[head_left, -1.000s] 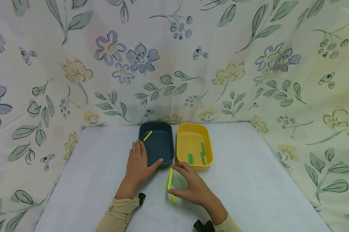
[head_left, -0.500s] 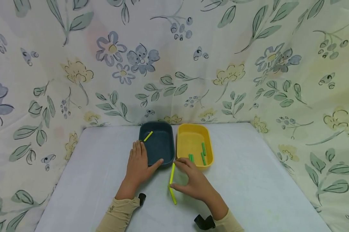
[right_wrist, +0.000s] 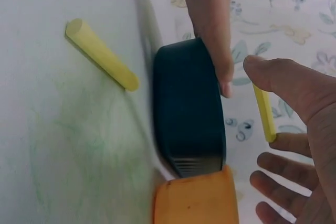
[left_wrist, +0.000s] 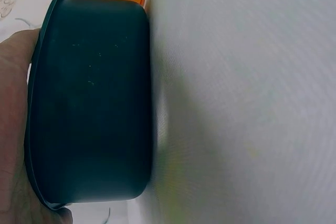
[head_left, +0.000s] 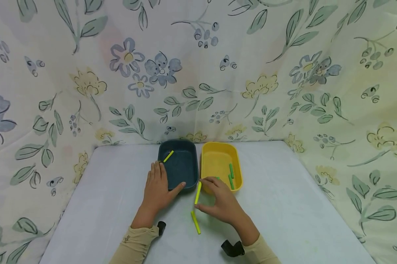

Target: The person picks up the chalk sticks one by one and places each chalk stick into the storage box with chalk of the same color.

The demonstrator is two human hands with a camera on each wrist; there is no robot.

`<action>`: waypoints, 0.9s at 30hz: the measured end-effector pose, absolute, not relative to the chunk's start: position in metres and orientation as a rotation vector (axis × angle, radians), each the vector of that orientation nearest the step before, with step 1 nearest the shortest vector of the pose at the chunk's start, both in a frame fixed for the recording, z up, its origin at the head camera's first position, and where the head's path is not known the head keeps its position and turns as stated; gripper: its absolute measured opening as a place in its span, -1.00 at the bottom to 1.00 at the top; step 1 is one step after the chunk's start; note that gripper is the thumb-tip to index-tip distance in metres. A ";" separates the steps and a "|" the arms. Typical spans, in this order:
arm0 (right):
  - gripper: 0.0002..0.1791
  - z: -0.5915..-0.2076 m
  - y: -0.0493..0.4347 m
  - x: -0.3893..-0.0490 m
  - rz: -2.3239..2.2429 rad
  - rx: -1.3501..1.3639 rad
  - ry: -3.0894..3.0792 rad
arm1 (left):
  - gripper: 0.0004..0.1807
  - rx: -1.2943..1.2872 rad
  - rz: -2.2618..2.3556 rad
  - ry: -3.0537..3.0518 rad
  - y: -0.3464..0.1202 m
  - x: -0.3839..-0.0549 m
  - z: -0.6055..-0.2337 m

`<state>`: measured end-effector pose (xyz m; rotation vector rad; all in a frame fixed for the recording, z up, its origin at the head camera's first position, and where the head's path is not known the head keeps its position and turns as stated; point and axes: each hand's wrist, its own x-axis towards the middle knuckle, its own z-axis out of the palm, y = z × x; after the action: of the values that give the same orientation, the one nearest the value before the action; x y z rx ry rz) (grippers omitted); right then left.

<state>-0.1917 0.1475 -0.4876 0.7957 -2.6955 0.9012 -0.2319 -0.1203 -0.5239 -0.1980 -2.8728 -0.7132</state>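
Observation:
My right hand [head_left: 221, 201] pinches a yellow chalk stick [head_left: 197, 193] end to end between thumb and index finger, above the cloth before the two trays. In the right wrist view the other fingers are spread away from this chalk [right_wrist: 264, 113]. A second yellow chalk stick [head_left: 196, 222] lies on the cloth just below. My left hand [head_left: 156, 189] rests on the near-left corner of a dark blue tray [head_left: 182, 167], fingers straight along its left rim and thumb along the near rim. Inside that tray lies another yellow chalk stick [head_left: 168, 156].
A yellow tray [head_left: 216, 156] stands right beside the blue one and holds several green chalk sticks [head_left: 231, 171], partly hidden by my right hand. White cloth [head_left: 284, 205] covers the table. A flowered curtain [head_left: 198, 73] hangs behind and at both sides.
My right hand has lifted the pinched yellow chalk stick away from the one on the cloth, moving it forward and slightly right. My left hand has stayed in place.

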 end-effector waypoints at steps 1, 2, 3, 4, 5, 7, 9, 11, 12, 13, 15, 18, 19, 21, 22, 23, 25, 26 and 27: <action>-0.10 -0.488 0.147 -0.192 0.887 0.797 -2.686 | 0.37 -0.196 -0.711 -2.866 -0.120 -0.232 -0.525; -0.10 -0.488 0.147 -0.193 0.882 0.797 -2.681 | 0.36 -0.197 -0.714 -2.860 -0.120 -0.232 -0.525; -0.09 -0.489 0.147 -0.194 0.877 0.795 -2.679 | 0.36 -0.200 -0.718 -2.855 -0.120 -0.232 -0.525; -0.09 -0.489 0.147 -0.194 0.872 0.792 -2.679 | 0.36 -0.200 -0.719 -2.852 -0.120 -0.232 -0.525; -0.09 -0.489 0.147 -0.195 0.865 0.789 -2.682 | 0.36 -0.201 -0.720 -2.849 -0.120 -0.232 -0.525; -0.08 -0.490 0.147 -0.197 0.848 0.778 -2.692 | 0.35 -0.206 -0.722 -2.837 -0.120 -0.232 -0.525; -0.08 -0.491 0.148 -0.198 0.819 0.764 -2.710 | 0.35 -0.210 -0.721 -2.830 -0.121 -0.232 -0.525; -0.08 -0.491 0.149 -0.200 0.793 0.759 -2.710 | 0.36 -0.214 -0.715 -2.827 -0.121 -0.233 -0.526; -0.08 -0.491 0.149 -0.201 0.777 0.755 -2.711 | 0.36 -0.217 -0.712 -2.829 -0.121 -0.233 -0.527; -0.08 -0.491 0.149 -0.202 0.762 0.753 -2.708 | 0.36 -0.216 -0.713 -2.830 -0.121 -0.233 -0.527; -0.08 -0.490 0.149 -0.205 0.738 0.745 -2.698 | 0.37 -0.220 -0.714 -2.832 -0.121 -0.233 -0.528; -0.08 -0.489 0.148 -0.208 0.712 0.733 -2.675 | 0.37 -0.220 -0.719 -2.827 -0.122 -0.233 -0.527; -0.09 -0.489 0.148 -0.209 0.704 0.729 -2.666 | 0.37 -0.219 -0.719 -2.824 -0.122 -0.233 -0.527; -0.09 -0.488 0.147 -0.211 0.675 0.717 -2.655 | 0.36 -0.223 -0.717 -2.816 -0.122 -0.233 -0.527; -0.09 -0.488 0.147 -0.212 0.658 0.706 -2.655 | 0.36 -0.221 -0.715 -2.817 -0.122 -0.233 -0.527; -0.09 -0.488 0.147 -0.212 0.636 0.693 -2.654 | 0.36 -0.220 -0.716 -2.817 -0.122 -0.233 -0.527; -0.09 -0.487 0.146 -0.213 0.588 0.663 -2.651 | 0.36 -0.223 -0.721 -2.817 -0.122 -0.232 -0.527; -0.09 -0.486 0.145 -0.214 0.571 0.647 -2.647 | 0.36 -0.222 -0.723 -2.817 -0.122 -0.232 -0.527; -0.09 -0.486 0.145 -0.214 0.557 0.631 -2.644 | 0.36 -0.220 -0.728 -2.819 -0.122 -0.232 -0.527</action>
<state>-0.2139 0.1450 -0.4857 0.6308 -2.6441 0.5569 -0.2318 -0.1220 -0.5270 -0.2202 -2.8187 -0.7281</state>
